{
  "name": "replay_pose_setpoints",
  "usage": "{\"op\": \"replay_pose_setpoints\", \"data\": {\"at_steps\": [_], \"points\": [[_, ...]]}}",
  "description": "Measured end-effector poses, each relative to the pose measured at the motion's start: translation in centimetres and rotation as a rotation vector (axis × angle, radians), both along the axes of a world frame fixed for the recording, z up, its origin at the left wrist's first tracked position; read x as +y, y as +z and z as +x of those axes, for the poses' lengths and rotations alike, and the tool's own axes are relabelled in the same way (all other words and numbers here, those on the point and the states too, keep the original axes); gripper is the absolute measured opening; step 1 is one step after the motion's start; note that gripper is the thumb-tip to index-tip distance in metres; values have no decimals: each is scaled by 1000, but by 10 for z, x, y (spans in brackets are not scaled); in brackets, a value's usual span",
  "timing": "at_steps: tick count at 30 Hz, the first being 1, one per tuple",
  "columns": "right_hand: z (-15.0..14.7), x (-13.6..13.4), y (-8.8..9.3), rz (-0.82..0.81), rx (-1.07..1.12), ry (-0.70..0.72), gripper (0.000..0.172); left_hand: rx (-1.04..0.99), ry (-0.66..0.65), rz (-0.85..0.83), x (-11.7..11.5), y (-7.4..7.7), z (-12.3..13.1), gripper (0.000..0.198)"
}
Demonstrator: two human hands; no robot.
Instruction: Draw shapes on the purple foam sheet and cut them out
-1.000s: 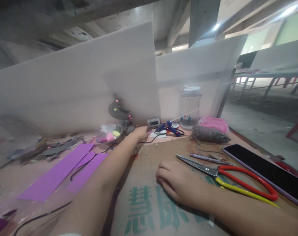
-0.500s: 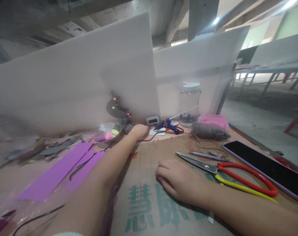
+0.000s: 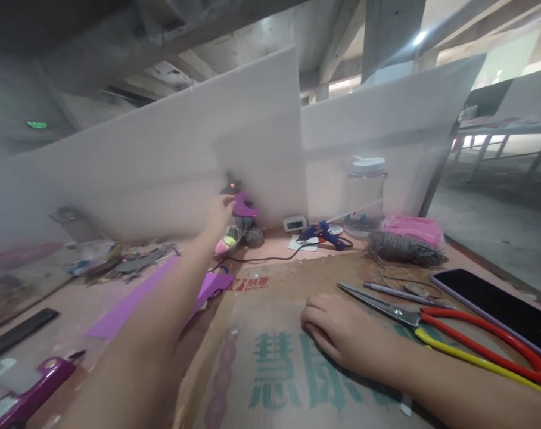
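Note:
My left hand [image 3: 220,215] reaches to the back of the table, its fingers closed on the dark crescent ornament [image 3: 230,186] with small coloured beads, whose purple side [image 3: 245,205] faces partly this way. Below that hand sits a bowl of pink and yellow pieces [image 3: 229,239], with a grey yarn ball [image 3: 254,236] beside it. Curled fingers and thumb drawn in, my right hand [image 3: 330,325] rests on the cardboard [image 3: 270,316]; nothing shows in it. Close to its right lie scissors [image 3: 398,313] with red and yellow handles.
A blue glue gun [image 3: 322,233], a small white display [image 3: 294,223] and a clear jar [image 3: 365,193] stand along the back. Grey yarn [image 3: 404,249], a pen [image 3: 398,292] and a phone [image 3: 498,310] lie right. Purple sheets [image 3: 131,298] and a magenta cutter [image 3: 33,390] lie left.
My left hand has moved left and up from beside the white display to the crescent, which now shows a purple side. The view has shifted left; my right hand stays on the cardboard.

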State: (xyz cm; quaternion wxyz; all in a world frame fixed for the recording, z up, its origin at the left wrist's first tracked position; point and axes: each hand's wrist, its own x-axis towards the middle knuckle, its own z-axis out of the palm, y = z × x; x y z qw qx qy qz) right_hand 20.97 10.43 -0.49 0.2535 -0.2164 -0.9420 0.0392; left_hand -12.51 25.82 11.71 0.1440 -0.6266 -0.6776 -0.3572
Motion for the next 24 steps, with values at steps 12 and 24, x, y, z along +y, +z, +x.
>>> {"op": "replay_pose_setpoints", "data": {"at_steps": [12,24], "points": [[2,-3,6,-13,-83,-22,24,-160,17,110,4,27,-24,18],[2,-1,2,29,-56,-11,23,-367,-67,181,1,21,-23,25]]}}
